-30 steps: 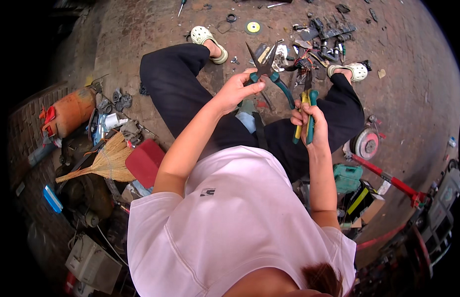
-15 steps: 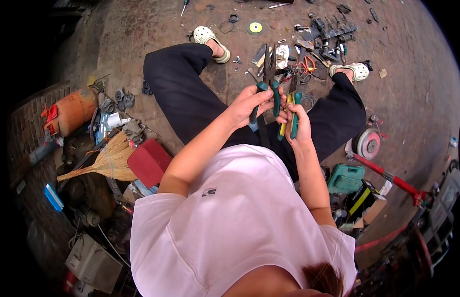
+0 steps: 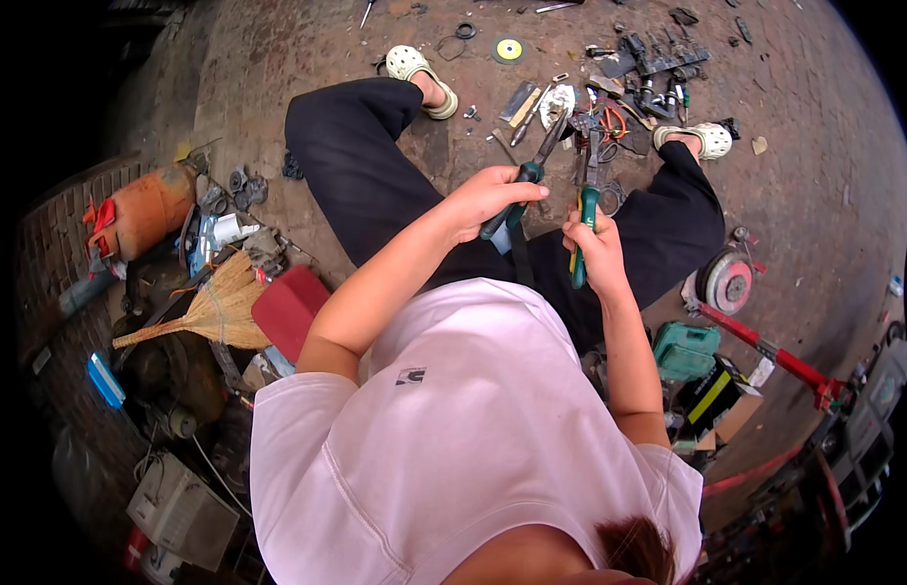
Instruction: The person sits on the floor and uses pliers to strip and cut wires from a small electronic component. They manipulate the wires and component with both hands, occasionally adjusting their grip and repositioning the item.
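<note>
My left hand [image 3: 483, 203] is closed around the dark green handles of long-nose pliers [image 3: 551, 142]. Their slim jaws lie together and slant up to the right. A short gap away, my right hand [image 3: 600, 252] grips a second pair of pliers [image 3: 589, 207] with green and yellow handles. These point away from me, handles close together. Both tools are held above the ground between my spread legs. Beyond their tips lie orange-handled pliers [image 3: 612, 121], a white crumpled scrap [image 3: 561, 101] and other small tools on the brick ground.
Metal parts [image 3: 668, 63] crowd the far right, near a yellow-centred disc [image 3: 509, 51]. A straw broom [image 3: 219, 310], red seat [image 3: 290, 310] and orange gas cylinder [image 3: 153, 216] stand left. A green case [image 3: 686, 351], wheel [image 3: 729, 281] and red bar [image 3: 785, 359] are right.
My hands have moved apart. The long-nose pliers have swung from upright to a rightward slant, and their jaws have come together. The right pliers' handles have drawn closer together.
</note>
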The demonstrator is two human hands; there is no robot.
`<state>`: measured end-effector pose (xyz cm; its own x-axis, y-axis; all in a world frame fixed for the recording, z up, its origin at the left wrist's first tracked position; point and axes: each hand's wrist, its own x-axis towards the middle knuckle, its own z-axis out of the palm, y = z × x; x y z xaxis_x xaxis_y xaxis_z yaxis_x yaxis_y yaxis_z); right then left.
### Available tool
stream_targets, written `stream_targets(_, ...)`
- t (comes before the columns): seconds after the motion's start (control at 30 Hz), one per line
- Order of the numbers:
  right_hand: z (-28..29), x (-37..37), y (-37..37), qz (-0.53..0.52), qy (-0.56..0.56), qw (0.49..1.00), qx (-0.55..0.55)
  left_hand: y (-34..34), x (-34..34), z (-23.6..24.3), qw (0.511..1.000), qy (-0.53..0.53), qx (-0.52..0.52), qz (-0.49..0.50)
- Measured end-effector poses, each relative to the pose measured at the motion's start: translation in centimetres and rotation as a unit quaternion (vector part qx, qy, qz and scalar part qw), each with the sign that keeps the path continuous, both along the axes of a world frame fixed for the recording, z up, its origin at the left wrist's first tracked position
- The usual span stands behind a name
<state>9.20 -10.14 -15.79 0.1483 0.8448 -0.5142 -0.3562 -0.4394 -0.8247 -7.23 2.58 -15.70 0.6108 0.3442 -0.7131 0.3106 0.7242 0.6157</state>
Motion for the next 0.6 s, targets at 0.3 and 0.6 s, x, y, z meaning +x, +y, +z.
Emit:
stream_targets(0.3, -0.1, 0.5, -0.1, 0.021, -0.063, 0.997, 0.049, 0.4, 0.3, 0.5, 0.999, 0.02, 0.016, -0.021)
stream_targets(0.6, -0.6, 0.1, 0.1, 0.063, -0.109, 0.991, 0.04, 0.7, 0.3, -0.8, 0.991, 0.051, 0.096, -0.074)
